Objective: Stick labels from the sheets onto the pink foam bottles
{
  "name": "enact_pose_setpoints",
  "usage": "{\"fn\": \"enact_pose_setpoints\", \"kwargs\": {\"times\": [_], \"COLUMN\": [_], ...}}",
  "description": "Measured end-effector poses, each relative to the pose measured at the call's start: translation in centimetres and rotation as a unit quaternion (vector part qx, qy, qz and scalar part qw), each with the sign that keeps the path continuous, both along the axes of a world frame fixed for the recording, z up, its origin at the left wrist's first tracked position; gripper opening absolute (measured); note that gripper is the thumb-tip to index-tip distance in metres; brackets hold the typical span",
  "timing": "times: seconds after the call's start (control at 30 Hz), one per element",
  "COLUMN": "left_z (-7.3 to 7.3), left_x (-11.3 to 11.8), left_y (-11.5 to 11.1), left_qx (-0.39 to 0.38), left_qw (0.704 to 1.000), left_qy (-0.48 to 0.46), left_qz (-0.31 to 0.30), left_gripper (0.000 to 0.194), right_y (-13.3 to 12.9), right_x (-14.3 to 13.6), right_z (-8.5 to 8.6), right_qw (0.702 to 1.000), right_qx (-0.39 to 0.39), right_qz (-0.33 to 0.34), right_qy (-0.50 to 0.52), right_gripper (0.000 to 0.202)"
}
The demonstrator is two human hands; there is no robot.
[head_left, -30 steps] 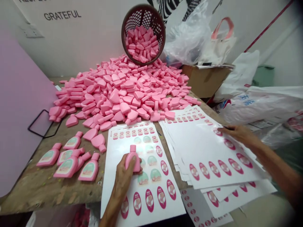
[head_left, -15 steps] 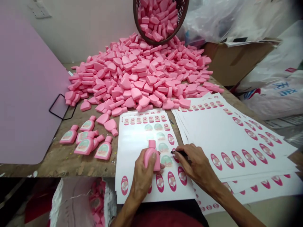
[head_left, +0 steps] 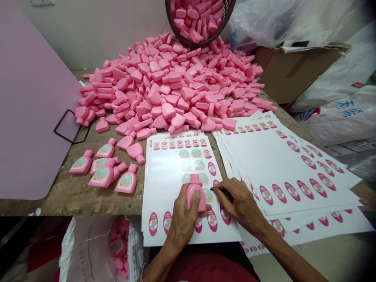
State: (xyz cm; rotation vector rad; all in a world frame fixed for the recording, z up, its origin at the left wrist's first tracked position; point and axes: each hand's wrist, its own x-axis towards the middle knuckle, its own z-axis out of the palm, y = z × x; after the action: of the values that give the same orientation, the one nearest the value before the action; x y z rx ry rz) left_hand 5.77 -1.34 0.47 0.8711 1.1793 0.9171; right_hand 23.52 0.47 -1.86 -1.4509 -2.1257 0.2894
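My left hand (head_left: 185, 217) is closed around a small pink bottle (head_left: 196, 194), cap end up, with no label on the side facing me. Below it lies a white sticker sheet (head_left: 161, 188) printed with pale green arched labels and magenta ovals. My right hand (head_left: 241, 201) pinches a thin dark tool (head_left: 219, 191) whose tip is at the green labels, close to the bottle; its exact kind is unclear. To the left, several pink bottles with green labels (head_left: 126, 182) lie together on the table.
A large heap of unlabelled pink bottles (head_left: 176, 86) covers the back of the table (head_left: 111, 203). Above it a brown basket (head_left: 199, 43) lies tipped, full of more. Used-looking sticker sheets (head_left: 258, 156) spread at right. A white sack (head_left: 85, 250) holding bottles stands below the front edge.
My left hand has shifted slightly right with the bottle, nearer the dark tool, and now covers part of the green labels. The whole view has tilted slightly. My right hand keeps its pinch.
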Motion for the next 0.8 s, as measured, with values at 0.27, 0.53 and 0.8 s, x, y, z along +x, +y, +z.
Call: {"fn": "enact_pose_setpoints", "kwargs": {"times": [0.27,0.53,0.8], "left_z": [-0.1,-0.21,-0.3], "left_x": [-0.05,-0.03,-0.09], "left_y": [-0.02,-0.05,0.09], "left_qx": [0.0,0.006,0.006], "left_qw": [1.0,1.0,1.0], "left_qy": [0.007,-0.002,-0.011], "left_qz": [-0.005,-0.004,0.004], "left_gripper": [0.038,0.037,0.037], "right_y": [-0.32,-0.21,-0.38], "right_x": [0.16,-0.52,-0.77], "right_z": [0.43,-0.14,0.59], "right_qw": [0.999,0.997,0.983], "right_qx": [0.052,0.071,0.157], "right_qz": [0.002,-0.019,0.034], "right_qy": [0.002,-0.033,-0.087], "right_gripper": [0.006,0.01,0.009]}}
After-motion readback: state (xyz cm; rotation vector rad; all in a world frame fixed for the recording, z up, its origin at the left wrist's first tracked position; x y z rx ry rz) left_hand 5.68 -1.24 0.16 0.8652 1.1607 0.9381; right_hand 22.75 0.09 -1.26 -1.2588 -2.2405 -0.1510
